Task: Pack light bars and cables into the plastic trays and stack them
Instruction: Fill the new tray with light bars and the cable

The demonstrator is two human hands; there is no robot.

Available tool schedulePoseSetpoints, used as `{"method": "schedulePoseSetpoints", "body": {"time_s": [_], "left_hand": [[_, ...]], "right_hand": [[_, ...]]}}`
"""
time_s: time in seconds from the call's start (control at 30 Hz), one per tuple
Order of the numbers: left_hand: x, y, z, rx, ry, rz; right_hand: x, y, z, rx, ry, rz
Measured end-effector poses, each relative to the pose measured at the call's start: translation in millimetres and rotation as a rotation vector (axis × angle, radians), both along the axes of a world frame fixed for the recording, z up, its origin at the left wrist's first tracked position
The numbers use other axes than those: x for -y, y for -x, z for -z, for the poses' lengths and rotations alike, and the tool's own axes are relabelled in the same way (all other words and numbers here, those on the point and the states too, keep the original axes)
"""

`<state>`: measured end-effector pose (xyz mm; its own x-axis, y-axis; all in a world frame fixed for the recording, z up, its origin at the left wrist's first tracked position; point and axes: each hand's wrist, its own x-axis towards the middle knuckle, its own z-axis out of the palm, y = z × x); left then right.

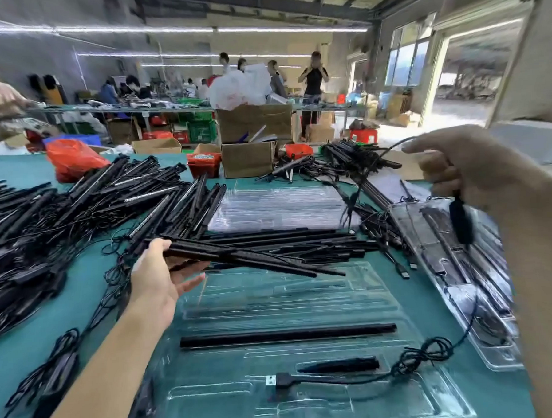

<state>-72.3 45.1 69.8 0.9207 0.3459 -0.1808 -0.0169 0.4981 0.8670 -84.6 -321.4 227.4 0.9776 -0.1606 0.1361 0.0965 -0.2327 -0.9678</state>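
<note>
A clear plastic tray (304, 290) lies on the green table in front of me. One black light bar (287, 335) sits in a slot of it, with a USB plug (279, 380) and a black controller (340, 364) nearer me. My left hand (157, 279) grips a bundle of black light bars (255, 261) above the tray's far edge. My right hand (467, 170), raised at the right, pinches a black cable (380, 158); a black module (460, 220) hangs below that hand. A coiled cable (426, 354) trails to the tray.
A big heap of black light bars and cables (76, 213) covers the table's left. More bars (302, 241) lie beyond the tray, behind them a stack of empty clear trays (277, 205). A filled tray (464, 282) lies at the right. Boxes and people stand behind.
</note>
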Motion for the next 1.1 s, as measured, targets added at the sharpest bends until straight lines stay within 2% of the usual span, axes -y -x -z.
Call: {"method": "schedulePoseSetpoints", "body": {"time_s": [0.07,0.13,0.2,0.3,0.4,0.57,0.67,0.73,0.8,0.83,0.9,0.93,0.97,1.03,1.1], "left_hand": [[0.7,7.9,0.3,0.002,0.002,0.081],[1.5,16.0,-0.2,0.023,0.013,0.163],[2.5,23.8,-1.0,0.056,0.027,0.236],[2.0,33.8,1.6,0.075,0.085,0.318],[1.3,38.6,5.8,0.086,0.132,0.333],[1.3,35.9,6.6,0.113,0.164,0.279],[-2.4,34.0,5.7,0.121,0.158,0.233],[-4.4,34.1,4.4,0.119,0.149,0.219],[-4.5,35.1,3.9,0.112,0.156,0.219],[-3.7,36.1,4.1,0.112,0.167,0.224],[-1.1,38.3,3.8,0.116,0.192,0.244],[0.5,39.8,3.1,0.114,0.202,0.257],[1.8,41.3,2.4,0.115,0.206,0.272],[3.5,44.7,1.2,0.136,0.196,0.303],[3.7,48.0,-0.7,0.161,0.177,0.335]], "right_hand": [[-9.9,5.1,4.0,0.118,-0.245,-0.115],[-16.6,3.8,7.7,0.258,-0.290,-0.062],[-17.6,-1.9,8.1,0.403,-0.167,0.118],[-9.6,-13.9,10.0,0.576,0.229,0.419],[4.9,-24.4,26.0,0.458,0.421,0.535],[21.8,-28.5,77.1,0.225,0.281,0.587],[22.8,-26.2,104.5,0.024,0.423,0.663],[13.9,-20.7,118.7,0.044,0.507,0.694],[5.2,-11.9,130.1,0.177,0.445,0.597],[-0.7,-6.3,132.3,0.148,0.308,0.476],[-13.4,1.5,134.3,-0.204,0.041,0.150],[-20.2,3.6,136.5,-0.370,0.001,0.021],[-25.8,3.7,139.8,-0.450,-0.029,-0.070],[-32.1,-2.9,148.6,-0.444,-0.108,-0.102],[-37.4,-8.0,152.5,-0.403,-0.396,-0.184]]}}
